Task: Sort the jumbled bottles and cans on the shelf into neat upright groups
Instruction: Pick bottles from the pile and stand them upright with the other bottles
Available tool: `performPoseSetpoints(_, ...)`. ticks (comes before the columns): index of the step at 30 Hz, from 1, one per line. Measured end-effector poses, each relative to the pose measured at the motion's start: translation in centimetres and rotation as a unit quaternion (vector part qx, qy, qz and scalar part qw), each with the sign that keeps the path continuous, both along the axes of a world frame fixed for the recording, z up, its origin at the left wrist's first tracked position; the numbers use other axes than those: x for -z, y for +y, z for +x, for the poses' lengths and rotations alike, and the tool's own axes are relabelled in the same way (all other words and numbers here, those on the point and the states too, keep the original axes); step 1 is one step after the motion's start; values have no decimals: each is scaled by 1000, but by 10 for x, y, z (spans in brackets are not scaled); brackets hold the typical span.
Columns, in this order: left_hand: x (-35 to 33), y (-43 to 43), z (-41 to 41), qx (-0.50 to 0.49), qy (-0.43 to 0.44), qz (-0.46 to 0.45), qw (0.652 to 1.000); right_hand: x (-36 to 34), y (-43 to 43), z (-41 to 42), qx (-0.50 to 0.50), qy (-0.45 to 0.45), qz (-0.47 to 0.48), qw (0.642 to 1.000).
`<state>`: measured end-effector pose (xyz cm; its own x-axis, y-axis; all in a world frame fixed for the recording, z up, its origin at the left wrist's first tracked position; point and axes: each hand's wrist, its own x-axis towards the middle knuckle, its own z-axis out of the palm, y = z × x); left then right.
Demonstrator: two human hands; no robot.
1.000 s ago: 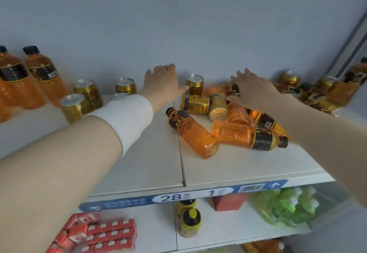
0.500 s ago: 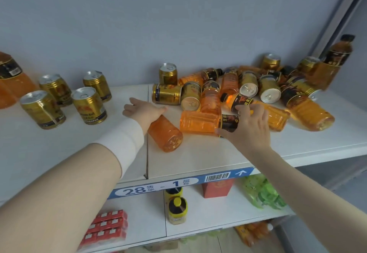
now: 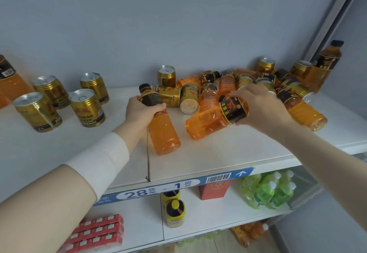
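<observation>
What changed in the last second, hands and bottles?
Left hand and right hand drew back from the rear of the pile; each now grips an orange bottle at its label: left bottle, right bottle, cap end tipped up. Upright cans at left unchanged.

One head-worn wide-angle camera faces forward and down on the top shelf [image 3: 238, 149] from close in front, a little above it. The forearms enter from 7 and 4 o'clock. The left hand [image 3: 141, 113], gripping the left bottle [image 3: 162, 133], and the right hand [image 3: 262, 106], gripping the right bottle [image 3: 206, 121], sit near centre. The wall [image 3: 158, 14] fills 12 o'clock; lower shelves [image 3: 208, 217] show at 6 o'clock.
</observation>
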<state>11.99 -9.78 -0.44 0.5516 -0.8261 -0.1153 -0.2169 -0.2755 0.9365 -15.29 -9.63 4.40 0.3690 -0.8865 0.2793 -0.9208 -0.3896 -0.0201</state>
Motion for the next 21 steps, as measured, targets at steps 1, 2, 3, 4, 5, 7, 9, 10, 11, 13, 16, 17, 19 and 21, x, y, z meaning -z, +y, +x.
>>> performPoseSetpoints(1, -3, 4, 0, 12, -27, -35, 999, -10, -1, 4, -31, 39, -39, 998)
performPoseSetpoints(2, -7, 9, -1, 31, -53, -78, 995, -19, -1, 8, -67, 79, -78, 992)
performPoseSetpoints(3, -12, 15, -3, 54, -82, -121, 988, -24, -4, 12, -101, 124, -109, 981)
performPoseSetpoints(4, -14, 22, -4, 79, -108, -155, 979, -28, -6, 17, -132, 162, -138, 968)
performPoseSetpoints(5, -17, 29, -5, 102, -130, -181, 969, -30, -8, 23, -158, 194, -158, 955)
performPoseSetpoints(7, -17, 39, -4, 142, -148, -214, 955, -32, -10, 33, -207, 226, -194, 932)
performPoseSetpoints(9, -15, 45, -4, 177, -148, -228, 946, -31, -12, 42, -242, 237, -228, 913)
performPoseSetpoints(10, -14, 47, -3, 188, -145, -231, 944, -29, -13, 45, -248, 238, -237, 909)
performPoseSetpoints(11, -13, 48, -3, 194, -144, -231, 942, -26, -13, 48, -249, 235, -239, 909)
performPoseSetpoints(13, -11, 49, -1, 199, -147, -229, 941, -19, -13, 51, -250, 218, -230, 915)
performPoseSetpoints(16, -9, 50, 2, 212, -130, -228, 941, -12, -13, 48, -261, 192, -209, 923)
performPoseSetpoints(17, -8, 51, 3, 219, -116, -231, 941, -11, -12, 46, -269, 174, -198, 927)
performPoseSetpoints(19, -6, 54, 4, 226, -92, -235, 941, -6, -10, 44, -281, 98, -180, 938)
performPoseSetpoints(21, -5, 57, 5, 236, -72, -225, 943, 6, -2, 45, -255, -26, -173, 951)
